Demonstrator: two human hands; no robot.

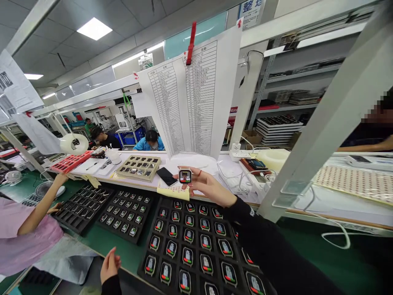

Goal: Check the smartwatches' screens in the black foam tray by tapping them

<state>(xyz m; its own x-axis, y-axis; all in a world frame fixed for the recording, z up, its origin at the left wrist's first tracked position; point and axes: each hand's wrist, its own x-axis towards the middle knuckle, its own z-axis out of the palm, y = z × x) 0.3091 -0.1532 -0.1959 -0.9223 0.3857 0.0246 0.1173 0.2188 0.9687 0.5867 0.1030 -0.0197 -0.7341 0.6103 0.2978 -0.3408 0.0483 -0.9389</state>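
Note:
My right hand [206, 184] is raised over the back of the bench and grips a smartwatch [185, 176] by its edges. The watch has no strap, and its lit screen faces me. Below the hand lies a large black foam tray [196, 229] holding several rows of similar watches with lit faces. My left hand [110, 265] hovers by the bench's front edge, left of that tray. Its fingers are loosely bent and apart, with nothing visible in them. A dark phone [166, 176] and a yellow sheet [173, 193] lie behind the tray.
Further left are two more black trays [124, 214] [84, 207] of watch parts. A co-worker's arm [44, 200] reaches over the far one. A beige tray [138, 167] and a red tray [71, 161] sit on the shelf. Printed sheets [196, 94] hang ahead; a slanted post [319, 110] stands right.

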